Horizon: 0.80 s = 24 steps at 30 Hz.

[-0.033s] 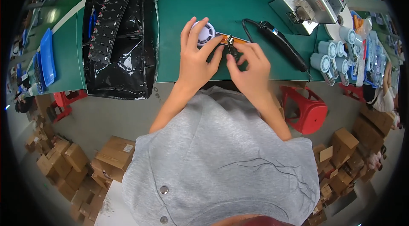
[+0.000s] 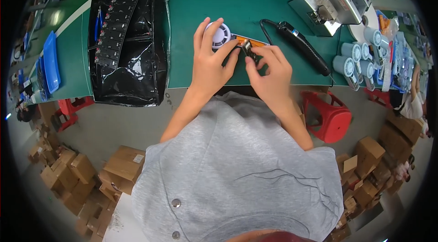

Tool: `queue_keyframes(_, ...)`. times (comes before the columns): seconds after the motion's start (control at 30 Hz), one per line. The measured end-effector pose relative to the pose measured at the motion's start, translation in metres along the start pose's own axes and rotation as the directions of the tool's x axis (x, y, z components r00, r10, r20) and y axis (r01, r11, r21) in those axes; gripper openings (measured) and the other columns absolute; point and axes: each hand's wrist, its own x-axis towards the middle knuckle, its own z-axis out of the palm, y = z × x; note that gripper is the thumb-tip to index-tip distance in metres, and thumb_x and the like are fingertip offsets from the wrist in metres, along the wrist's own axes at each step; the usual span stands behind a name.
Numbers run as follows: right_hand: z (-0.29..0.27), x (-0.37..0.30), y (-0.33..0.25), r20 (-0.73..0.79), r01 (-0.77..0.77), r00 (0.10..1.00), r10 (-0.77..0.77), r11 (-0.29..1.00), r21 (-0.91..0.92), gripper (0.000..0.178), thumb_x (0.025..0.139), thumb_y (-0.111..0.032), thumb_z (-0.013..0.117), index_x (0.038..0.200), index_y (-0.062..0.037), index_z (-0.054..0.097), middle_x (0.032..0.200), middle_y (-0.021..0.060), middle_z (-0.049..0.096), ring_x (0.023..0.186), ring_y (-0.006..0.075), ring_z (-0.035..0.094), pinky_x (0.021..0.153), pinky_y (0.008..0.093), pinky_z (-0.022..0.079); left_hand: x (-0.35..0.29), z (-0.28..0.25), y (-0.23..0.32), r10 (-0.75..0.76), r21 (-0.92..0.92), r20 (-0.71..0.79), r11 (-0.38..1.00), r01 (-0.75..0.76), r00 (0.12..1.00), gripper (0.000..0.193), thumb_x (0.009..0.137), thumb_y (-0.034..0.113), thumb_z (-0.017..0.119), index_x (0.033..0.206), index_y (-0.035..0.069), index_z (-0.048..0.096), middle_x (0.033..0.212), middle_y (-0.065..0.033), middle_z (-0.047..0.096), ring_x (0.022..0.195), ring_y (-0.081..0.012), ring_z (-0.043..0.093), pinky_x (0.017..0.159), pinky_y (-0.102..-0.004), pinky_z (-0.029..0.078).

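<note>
A small handheld fan (image 2: 222, 37) with a round, pale purple head lies on the green table, its slim handle stretching right. The handle is uncovered and shows an orange inside (image 2: 242, 40). My left hand (image 2: 209, 65) is closed on the fan, two fingers over its head and the thumb and another finger by the head end of the handle. Between the fingertips of my right hand (image 2: 273, 73) is a small dark circuit board (image 2: 248, 49), tilted above the handle. Whether wires join board and fan is too small to tell.
A black plastic-wrapped stack (image 2: 137, 59) bears a row of small dark boards at left. To the right lie a black corded electric screwdriver (image 2: 303, 48), a silver machine (image 2: 328, 4) and several pale blue fans (image 2: 350, 52). A blue tray (image 2: 51, 61) stands far left.
My right hand has shifted slightly right, and the circuit board in it has turned to show more of its face. The left hand stays in place on the fan.
</note>
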Motion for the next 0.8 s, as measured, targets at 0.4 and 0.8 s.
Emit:
queue_keyframes(0.4, 0.008, -0.011, 0.007, -0.044, 0.133, 0.987, -0.153, 0.945, -0.298, 0.032, 0.084, -0.010, 0.085, 0.113, -0.0066, 0.071, 0.103, 0.0078, 0.070, 0.085, 0.0233, 0.074, 0.062, 0.0349, 0.058, 0.005, 0.000, -0.009, 0.026, -0.036, -0.048, 0.999, -0.027, 0.999, 0.023, 0.078, 0.002, 0.089, 0.097, 0.015, 0.086, 0.135, -0.0157, 0.070, 0.130, -0.0416, 0.059, 0.102, -0.0484, 0.053)
queue_keyframes(0.8, -0.002, -0.005, 0.022, -0.084, 0.272, 0.952, -0.295, 0.939, -0.212, 0.040, 0.079, 0.006, 0.073, 0.118, -0.0036, 0.076, 0.116, 0.0130, 0.071, 0.112, 0.0336, 0.068, 0.093, 0.0429, 0.061, 0.008, -0.002, -0.006, 0.065, 0.075, -0.007, 0.995, -0.064, 0.998, 0.021, 0.078, 0.004, 0.089, 0.097, 0.013, 0.086, 0.135, -0.0147, 0.071, 0.129, -0.0399, 0.061, 0.105, -0.0472, 0.052)
